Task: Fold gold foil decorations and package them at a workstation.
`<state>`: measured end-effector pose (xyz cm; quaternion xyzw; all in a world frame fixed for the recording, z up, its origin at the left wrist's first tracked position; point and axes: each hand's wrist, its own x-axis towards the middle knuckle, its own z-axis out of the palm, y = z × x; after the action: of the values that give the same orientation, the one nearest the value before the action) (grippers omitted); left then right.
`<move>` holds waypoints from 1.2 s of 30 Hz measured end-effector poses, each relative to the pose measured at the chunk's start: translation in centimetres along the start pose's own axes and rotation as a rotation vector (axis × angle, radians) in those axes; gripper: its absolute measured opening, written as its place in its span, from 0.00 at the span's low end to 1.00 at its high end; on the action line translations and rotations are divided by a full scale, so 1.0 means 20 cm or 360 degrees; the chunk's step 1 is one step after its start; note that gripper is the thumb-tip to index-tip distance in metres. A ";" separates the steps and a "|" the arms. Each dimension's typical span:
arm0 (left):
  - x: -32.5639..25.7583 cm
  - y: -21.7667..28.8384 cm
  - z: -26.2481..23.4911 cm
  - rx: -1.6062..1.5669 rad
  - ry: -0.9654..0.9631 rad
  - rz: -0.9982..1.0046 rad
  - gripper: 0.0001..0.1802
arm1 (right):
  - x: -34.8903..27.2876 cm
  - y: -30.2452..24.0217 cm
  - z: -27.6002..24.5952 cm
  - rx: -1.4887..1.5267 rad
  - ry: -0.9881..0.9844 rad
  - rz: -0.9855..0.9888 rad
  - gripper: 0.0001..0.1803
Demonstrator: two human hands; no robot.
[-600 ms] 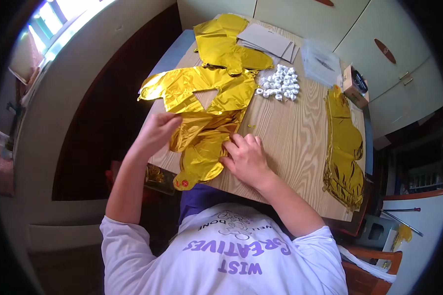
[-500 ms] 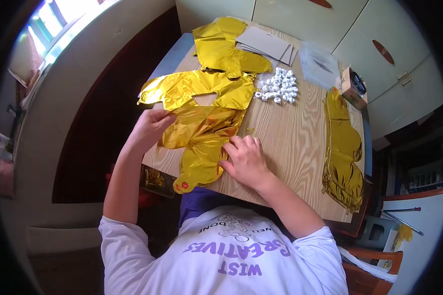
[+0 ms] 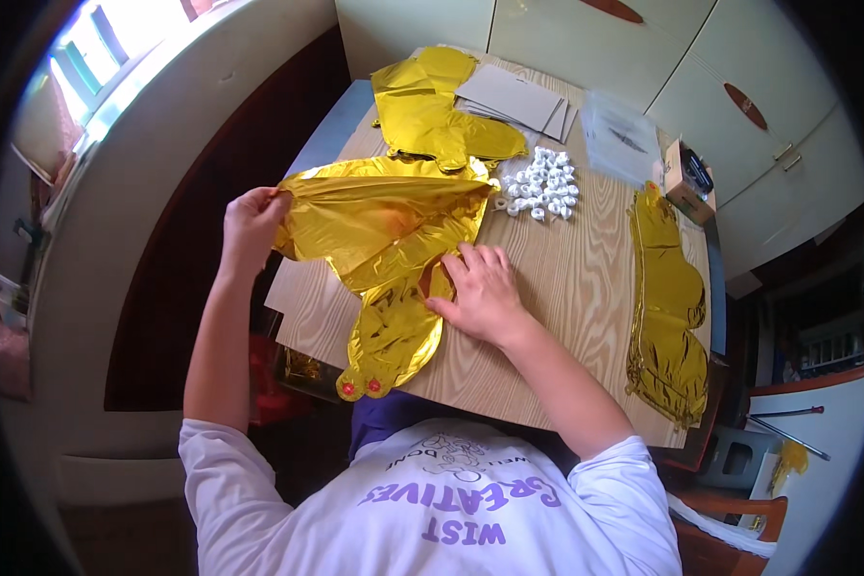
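Two hands: both on one gold foil balloon, deflated, lying at the table's near-left corner.
Balloon tail: narrow end with two small red dots hangs at the near edge.
Right hand: flat, palm down, fingers slightly spread, pressing the balloon's middle onto the wood.
Left hand: off the left edge of the table, fingers closed in a pinch on the balloon's upper flap, holding it up and to the left, flap taut.
Step in hand, judged: smoothing or unfolding the foil. Best keep the right palm as anchor, pull with the left evenly and low, avoid creasing or tearing at the seam.
Right edge: a second gold balloon, long, crumpled, lying along it, partly over the near-right corner.
Centre, further back: heap of small white plastic pieces, just beyond the held balloon, close to touching it.
Far-left: third gold balloon, folded.
Far edge: grey paper sheets, a clear plastic bag.
Far-right corner: small cardboard box, contents unclear.
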<state>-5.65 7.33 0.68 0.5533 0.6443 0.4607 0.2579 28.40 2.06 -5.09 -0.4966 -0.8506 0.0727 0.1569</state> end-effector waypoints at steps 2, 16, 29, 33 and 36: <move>0.08 -0.05 -0.04 0.0447 0.0059 -0.0011 0.16 | -0.01 -0.01 -0.01 -0.0035 -0.0047 0.0040 0.39; 0.12 0.30 0.76 0.1257 -0.1268 0.0691 0.31 | 0.32 0.26 0.00 0.0368 0.0046 0.0000 0.12; 0.57 0.32 0.33 0.0483 -0.0752 -0.0139 0.14 | 0.54 0.30 -0.03 0.0351 -0.0442 0.0436 0.45; 0.64 0.20 0.00 0.0253 -0.0436 -0.0261 0.13 | 0.56 0.26 -0.04 0.0083 -0.0561 0.0385 0.40; 0.71 0.09 -0.46 0.0266 -0.0070 -0.0226 0.13 | 0.59 0.20 -0.08 0.0076 -0.0643 0.0376 0.42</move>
<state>-16.16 17.88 8.87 0.5359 0.7122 0.3737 0.2568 26.87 14.27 -2.33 -0.5643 -0.7987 0.2085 -0.0145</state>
